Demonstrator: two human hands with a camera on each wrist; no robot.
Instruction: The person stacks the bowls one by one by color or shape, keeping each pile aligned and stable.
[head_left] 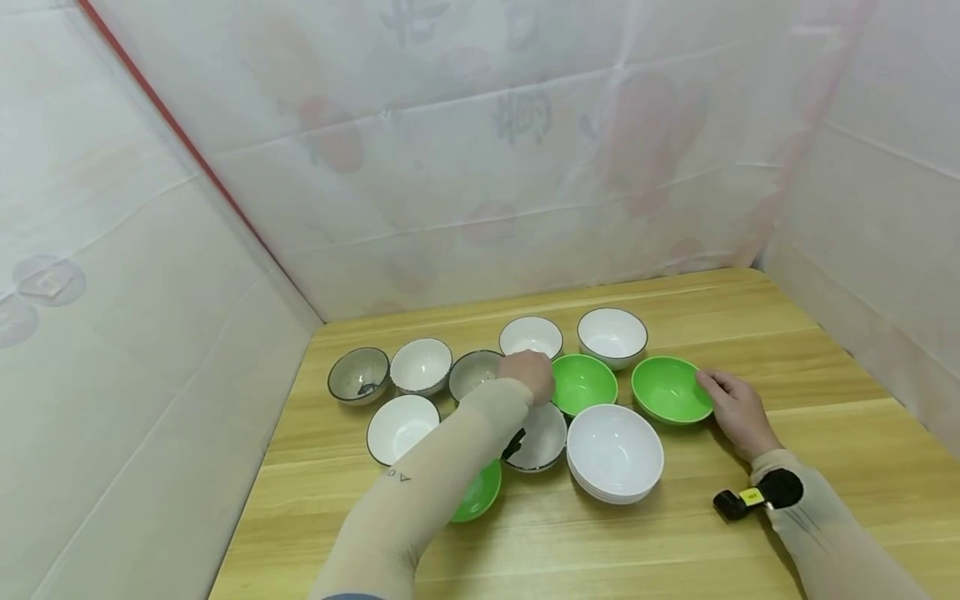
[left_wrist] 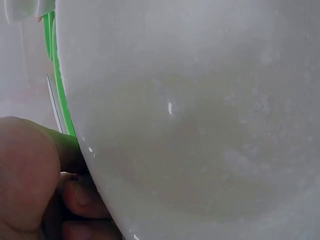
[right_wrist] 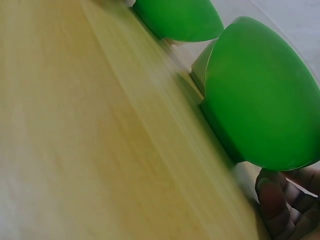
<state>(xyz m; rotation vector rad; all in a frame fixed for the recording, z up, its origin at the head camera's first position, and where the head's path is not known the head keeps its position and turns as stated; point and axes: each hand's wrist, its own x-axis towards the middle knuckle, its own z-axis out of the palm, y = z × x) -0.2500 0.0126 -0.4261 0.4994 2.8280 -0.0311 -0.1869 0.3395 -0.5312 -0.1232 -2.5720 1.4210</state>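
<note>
My right hand (head_left: 738,408) holds the right-hand green bowl (head_left: 670,390) by its right rim, thumb above and fingers below. In the right wrist view the fingertips (right_wrist: 272,197) meet the underside of this bowl (right_wrist: 265,100). My left hand (head_left: 531,373) is at the left rim of the middle green bowl (head_left: 585,385), fingers curled, and seems to grip it. The left wrist view shows the left fingers (left_wrist: 82,200) partly hidden by a pale bowl (left_wrist: 200,125), with a green rim (left_wrist: 62,100) against them. That pale bowl (head_left: 542,442) sits below my left wrist.
A stack of white bowls (head_left: 615,454) stands in front of the green bowls. Two white bowls with dark rims, one left (head_left: 531,335) and one right (head_left: 612,333), are behind. Grey and white bowls (head_left: 360,375) stand left; another green bowl (head_left: 480,496) is partly under my left forearm.
</note>
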